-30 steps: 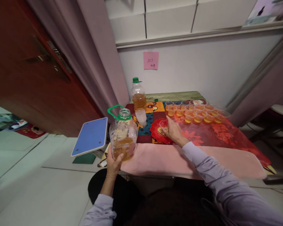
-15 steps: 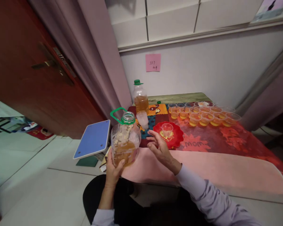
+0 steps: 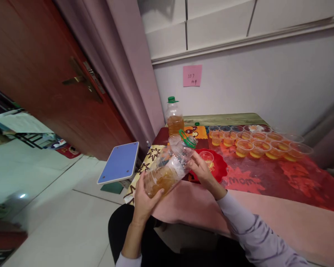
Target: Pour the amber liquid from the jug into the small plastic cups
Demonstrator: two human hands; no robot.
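My left hand (image 3: 144, 200) grips the lower end of a clear plastic jug (image 3: 163, 178) holding amber liquid. The jug is tilted, its open mouth leaning up and to the right, with a green handle (image 3: 187, 140) at its neck. Around the shoulder near the neck curls my right hand (image 3: 202, 168). Just beyond the mouth is a red scalloped plate (image 3: 218, 167), partly hidden by my right hand, with a clear plastic cup (image 3: 206, 157) on it. More clear cups, nested in a stack (image 3: 174, 139), stand behind the jug.
At the back left stands a second jug (image 3: 175, 122), green-capped and partly filled. Several cups of orange-yellow liquid (image 3: 260, 147) fill rows on the right of the table. A loose green cap (image 3: 197, 124) lies near the wall. Left of the table is a small blue-topped stand (image 3: 119, 161).
The jug has gone from nearly upright to tilted rightward, its mouth nearer the plate. My right hand, free before, has come to its shoulder. The view has shifted slightly left.
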